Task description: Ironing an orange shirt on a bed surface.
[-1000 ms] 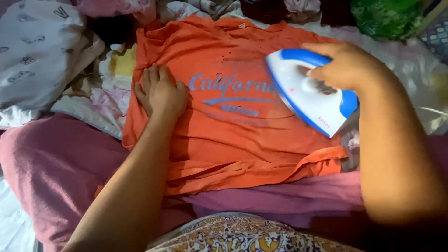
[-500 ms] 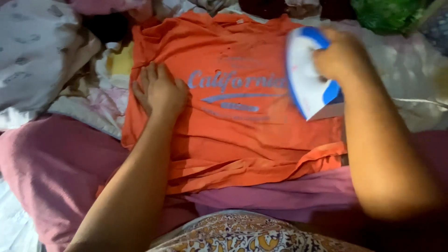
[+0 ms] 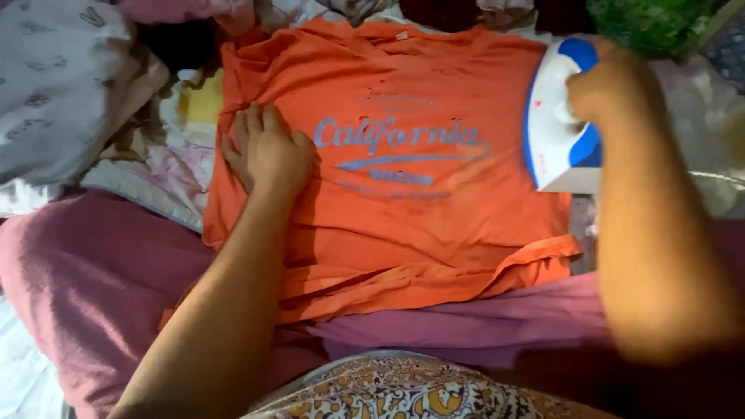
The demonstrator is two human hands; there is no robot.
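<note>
An orange T-shirt [image 3: 434,225] with pale blue lettering lies spread flat over pink bedding. My left hand [image 3: 268,151] rests palm down on the shirt's left side, fingers together, pressing the cloth. My right hand [image 3: 613,85] grips the handle of a white and blue clothes iron [image 3: 552,132], which sits at the shirt's upper right edge, its tip pointing away from me. The shirt's lower hem is bunched into folds.
A pink blanket [image 3: 85,279] covers the near left. White patterned cloth [image 3: 54,85] is heaped at the far left, a green bundle [image 3: 644,23] lies at the far right, and more crumpled laundry lines the top edge. Patterned orange fabric [image 3: 403,392] is nearest me.
The iron has slid right across the shirt, from over the lettering to the upper right edge, and turned more upright. My left hand has stayed in place.
</note>
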